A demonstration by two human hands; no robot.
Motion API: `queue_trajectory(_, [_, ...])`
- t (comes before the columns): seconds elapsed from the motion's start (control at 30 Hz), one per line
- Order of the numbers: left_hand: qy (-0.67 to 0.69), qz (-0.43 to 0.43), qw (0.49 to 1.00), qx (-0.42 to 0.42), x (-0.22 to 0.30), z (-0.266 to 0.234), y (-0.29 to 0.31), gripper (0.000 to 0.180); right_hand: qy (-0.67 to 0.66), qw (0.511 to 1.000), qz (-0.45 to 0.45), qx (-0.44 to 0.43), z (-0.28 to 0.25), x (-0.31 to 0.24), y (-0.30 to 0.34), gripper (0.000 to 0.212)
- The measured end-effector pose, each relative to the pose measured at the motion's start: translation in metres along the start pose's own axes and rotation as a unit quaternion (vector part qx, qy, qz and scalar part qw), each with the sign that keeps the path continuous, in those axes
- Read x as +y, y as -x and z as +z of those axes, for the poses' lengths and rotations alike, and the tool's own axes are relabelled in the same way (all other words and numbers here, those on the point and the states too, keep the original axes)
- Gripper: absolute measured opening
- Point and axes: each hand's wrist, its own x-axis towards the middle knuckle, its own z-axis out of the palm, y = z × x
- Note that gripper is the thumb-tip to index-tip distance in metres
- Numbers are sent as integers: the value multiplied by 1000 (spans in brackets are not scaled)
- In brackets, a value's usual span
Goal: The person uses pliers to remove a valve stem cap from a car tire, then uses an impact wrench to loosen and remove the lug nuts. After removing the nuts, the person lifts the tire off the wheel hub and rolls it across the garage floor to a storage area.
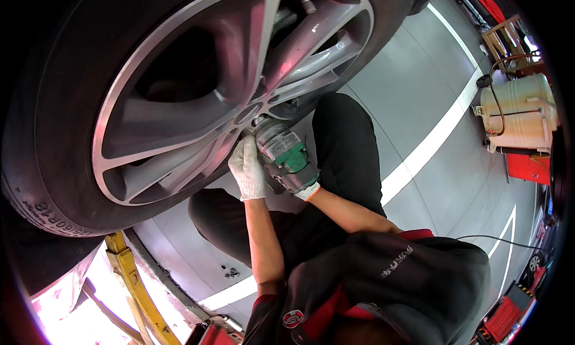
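Note:
My right hand point(309, 190), in a white glove with an orange cuff edge, grips a green and dark grey impact wrench point(290, 156). Most of that hand is hidden behind the tool. The wrench's nose points at the hub of a silver alloy wheel point(179, 138), close to the centre cap. Just left of the nose, my gloved left hand point(246, 167) has its fingers pressed together against the hub. Whatever sits between those fingertips is hidden. A black tyre point(54, 123) surrounds the rim.
Several small dark pieces point(229, 272) lie on the grey floor near my left elbow. A yellow lift arm point(136, 285) stands below the tyre at lower left. At far right are a cream drum point(521, 114) with a hose and a red box point(528, 168).

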Motion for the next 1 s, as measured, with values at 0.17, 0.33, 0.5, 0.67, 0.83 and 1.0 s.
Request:
queue_trajectory(0.17, [41, -1, 999, 17, -2, 16, -5, 38, 150, 987, -59, 17, -16, -7, -4, 54])
queue_trajectory(0.33, [68, -56, 996, -11, 0, 10, -9, 40, -271, 961, 54, -18, -3, 2, -2, 65])
queue_trajectory(0.5, [146, -89, 985, -9, -4, 16, -10, 54, -241, 958, 152, -13, 13, 30, 20, 79])
queue_trajectory(0.67, [215, -125, 968, -46, -2, 22, -7, 48, -598, 777, 194, -38, -20, 2, 33, 64])
queue_trajectory(0.83, [304, -156, 935, -97, -10, 17, -15, 37, -552, 809, 185, -82, -28, 1, 50, 41])
queue_trajectory(1.0, [287, -155, 945, -29, -48, -19, -18, 19, -808, 486, 329, -53, -21, 3, 57, 36])
